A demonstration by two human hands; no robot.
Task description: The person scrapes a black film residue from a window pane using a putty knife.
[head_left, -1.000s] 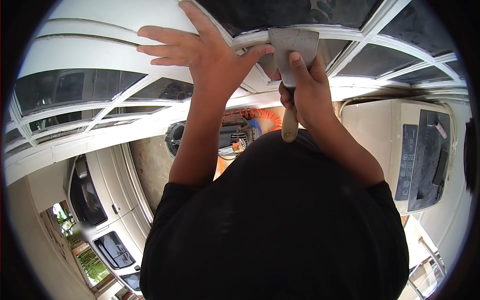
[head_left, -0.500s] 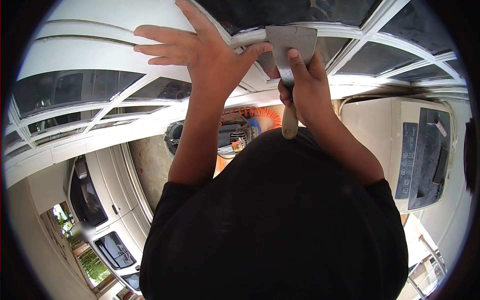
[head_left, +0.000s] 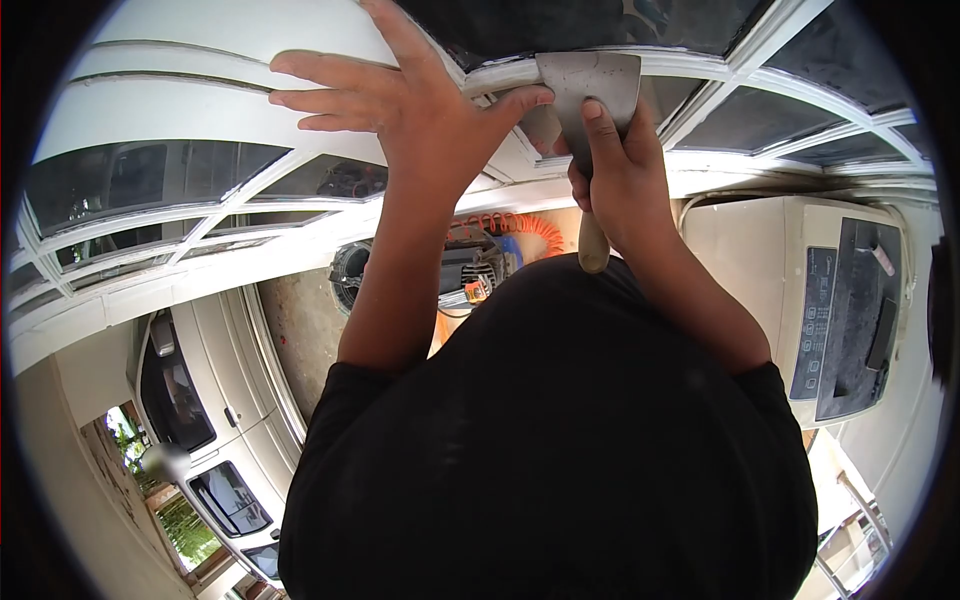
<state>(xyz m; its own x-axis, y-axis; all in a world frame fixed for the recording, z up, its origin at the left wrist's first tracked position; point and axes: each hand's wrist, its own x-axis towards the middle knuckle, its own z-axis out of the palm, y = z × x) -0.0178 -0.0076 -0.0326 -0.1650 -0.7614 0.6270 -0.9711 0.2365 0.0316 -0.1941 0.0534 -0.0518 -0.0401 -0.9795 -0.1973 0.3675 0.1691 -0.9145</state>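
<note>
My left hand (head_left: 410, 105) lies with fingers spread against the white frame (head_left: 200, 60), its thumb stretched toward the blade of a putty knife. Wrapped round that putty knife (head_left: 590, 85) is my right hand (head_left: 625, 165), with the thumb pressed along the wide metal blade. The pale handle (head_left: 594, 245) sticks out below my fist. The blade's broad edge meets the white bar just under a dark glass pane (head_left: 580, 25). Part of the blade's neck is hidden by my fingers.
Behind my forearms stands a machine with a coiled orange hose (head_left: 520, 228) on the floor. To the right is a washing machine (head_left: 770, 270) with a dark control panel. A light-coloured vehicle (head_left: 215, 400) stands at lower left. White-framed panes (head_left: 790, 120) run along both sides.
My right hand and the putty knife have shifted slightly to the right, and the handle tilts a little differently. My left hand stays spread, moved only a touch right.
</note>
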